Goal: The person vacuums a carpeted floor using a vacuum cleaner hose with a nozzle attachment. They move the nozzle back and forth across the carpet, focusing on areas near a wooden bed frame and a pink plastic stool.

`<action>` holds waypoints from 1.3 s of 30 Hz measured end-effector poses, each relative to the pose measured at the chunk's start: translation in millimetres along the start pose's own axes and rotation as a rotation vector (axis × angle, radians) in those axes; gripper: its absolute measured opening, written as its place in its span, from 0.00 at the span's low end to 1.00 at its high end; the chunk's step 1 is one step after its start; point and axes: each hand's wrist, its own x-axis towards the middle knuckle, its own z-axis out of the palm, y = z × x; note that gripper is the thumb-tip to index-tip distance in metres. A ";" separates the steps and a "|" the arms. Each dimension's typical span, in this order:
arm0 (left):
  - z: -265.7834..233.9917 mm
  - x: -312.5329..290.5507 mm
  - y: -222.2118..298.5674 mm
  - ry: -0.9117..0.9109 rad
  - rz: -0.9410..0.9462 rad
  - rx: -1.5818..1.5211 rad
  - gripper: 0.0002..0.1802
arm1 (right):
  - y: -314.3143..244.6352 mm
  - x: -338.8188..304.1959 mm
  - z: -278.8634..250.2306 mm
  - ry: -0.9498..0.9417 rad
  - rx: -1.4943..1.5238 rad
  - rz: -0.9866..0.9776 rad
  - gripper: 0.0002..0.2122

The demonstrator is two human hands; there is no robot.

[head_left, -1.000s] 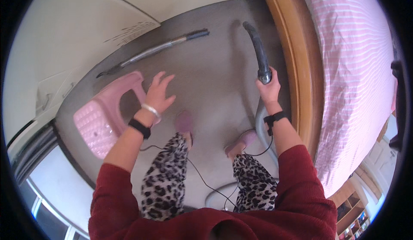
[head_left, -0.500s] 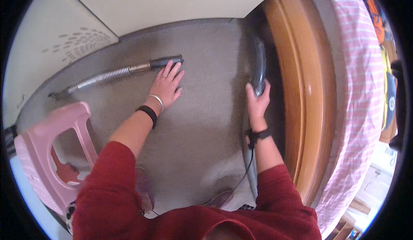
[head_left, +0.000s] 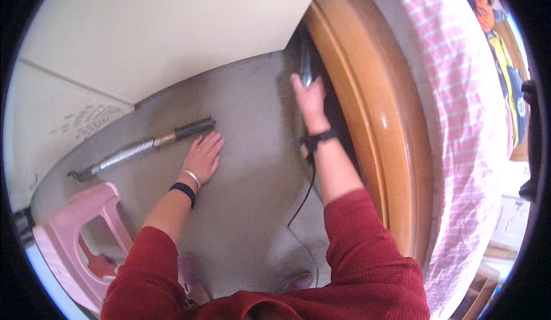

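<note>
1 dk shiny tube (head_left: 306, 63), shape unclear, by wood base (head_left: 385, 113); 1 ribbed silver tube (head_left: 133, 152) w/ blk end (head_left: 194, 128) on floor (head_left: 247, 217)

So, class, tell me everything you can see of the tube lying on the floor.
The tube lies aslant on the grey floor, from a dark end at lower left to a thicker black end at upper right. Between them it is silver, shiny and metallic-looking, ribbed for much of its length. The left hand is beside the black end; contact is unclear.
</note>
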 end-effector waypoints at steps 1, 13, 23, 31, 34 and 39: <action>-0.3 0.0 0.3 -0.011 -0.007 0.001 0.30 | -2.7 -26.6 -10.5 0.009 -0.005 0.047 0.30; 0.2 2.3 -0.3 -0.032 -0.013 0.046 0.31 | -8.7 60.0 28.9 0.133 -0.247 -0.267 0.33; -2.1 4.5 3.0 -0.005 -0.022 0.010 0.31 | 1.6 -5.3 -29.0 0.141 -0.249 -0.003 0.27; 7.3 2.8 -1.9 0.040 -0.010 -0.016 0.30 | 21.9 -60.6 -44.7 0.173 -0.345 0.175 0.36; 9.6 4.0 -2.8 0.018 -0.030 -0.005 0.30 | 25.6 -103.8 -50.9 0.224 -0.376 0.194 0.34; 5.6 5.4 -1.6 -0.006 -0.031 -0.031 0.30 | 35.4 -178.8 -71.6 0.265 -0.322 0.251 0.27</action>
